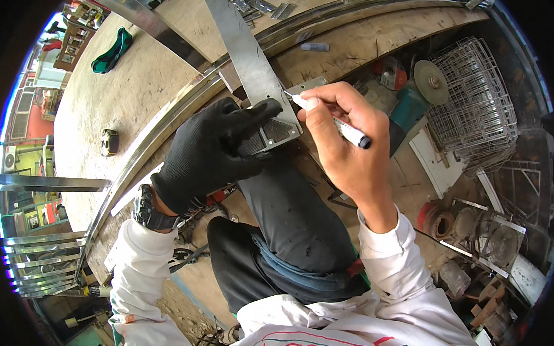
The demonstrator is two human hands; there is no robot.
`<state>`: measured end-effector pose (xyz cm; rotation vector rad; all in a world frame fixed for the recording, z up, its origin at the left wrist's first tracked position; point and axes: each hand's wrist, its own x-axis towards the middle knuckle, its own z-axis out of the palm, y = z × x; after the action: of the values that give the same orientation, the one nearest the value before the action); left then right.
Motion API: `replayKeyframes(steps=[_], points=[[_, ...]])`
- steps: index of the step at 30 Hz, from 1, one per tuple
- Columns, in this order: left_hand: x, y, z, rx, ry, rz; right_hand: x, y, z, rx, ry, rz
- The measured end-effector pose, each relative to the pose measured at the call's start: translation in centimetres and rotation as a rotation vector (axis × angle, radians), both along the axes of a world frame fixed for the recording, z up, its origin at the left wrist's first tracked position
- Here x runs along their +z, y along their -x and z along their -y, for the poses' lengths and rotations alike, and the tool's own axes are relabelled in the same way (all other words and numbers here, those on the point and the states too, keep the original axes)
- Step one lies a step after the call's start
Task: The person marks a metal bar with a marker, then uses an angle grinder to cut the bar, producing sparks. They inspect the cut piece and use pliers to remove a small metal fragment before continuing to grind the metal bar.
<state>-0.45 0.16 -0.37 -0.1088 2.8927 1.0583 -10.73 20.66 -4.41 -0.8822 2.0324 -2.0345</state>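
A black knit glove covers my left hand (197, 148), which is closed around a small metal plate with cutouts and holes (280, 134). Its index finger lies along the near end of a long flat metal strip (245, 52), which overlaps the plate and reaches away over the table's edge. My bare right hand (358, 136) grips a white marker pen (351, 132) with a dark rear end. The pen slants, its tip at the strip's right edge close to my gloved fingertip; whether it touches cannot be made out. Both pieces are above my knee.
On the round wooden table (79, 113) are a tape measure (109, 143), a dark green cloth item (112, 50) and small metal pieces (282, 11). Curved metal rails (159, 119) follow its edge. To the right are a teal angle grinder (409, 110) and wire mesh racks (473, 99).
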Motion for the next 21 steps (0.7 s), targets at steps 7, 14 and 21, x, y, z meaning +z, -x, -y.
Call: replayKeyframes(steps=[7,14,21], points=[[0.6,0.1,-0.3,0.008,0.018,0.017,1.3,1.0,-1.2,0.054,-0.101,0.025],[0.4,0.0,0.1,-0.019,0.023,0.01,-0.6,0.0,-2.8,-0.037,0.034,0.105],[0.2,-1.6,-0.5,-0.032,0.209,-0.106,-4.5,-1.4,-7.1,-0.186,0.021,0.353]])
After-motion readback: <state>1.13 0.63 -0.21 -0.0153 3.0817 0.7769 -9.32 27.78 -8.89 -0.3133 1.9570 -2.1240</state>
